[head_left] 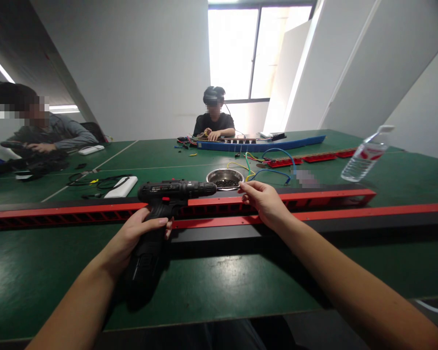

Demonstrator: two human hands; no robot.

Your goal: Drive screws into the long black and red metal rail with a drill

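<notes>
My left hand (142, 231) is wrapped around the grip of a black cordless drill (153, 209), which lies level with its chuck and thin bit pointing right. My right hand (261, 199) is closed in a pinch at the bit's tip; whatever is between the fingertips is too small to make out. Just behind the bit stands a round metal bowl (212, 176) with many small dark screws (226, 183) in it. Below both hands runs a long black-and-red rail (219, 222), and a second red rail (295, 197) lies behind it, partly covered by the drill and my right hand.
A water bottle (365, 155) tilts in view at the right. Loose coloured wires (273, 171) and red strips (316, 158) lie beyond the bowl. A white power bank (122, 187) with black cables is at left. Two people sit across the green table (211, 272), one behind a blue rail (263, 144).
</notes>
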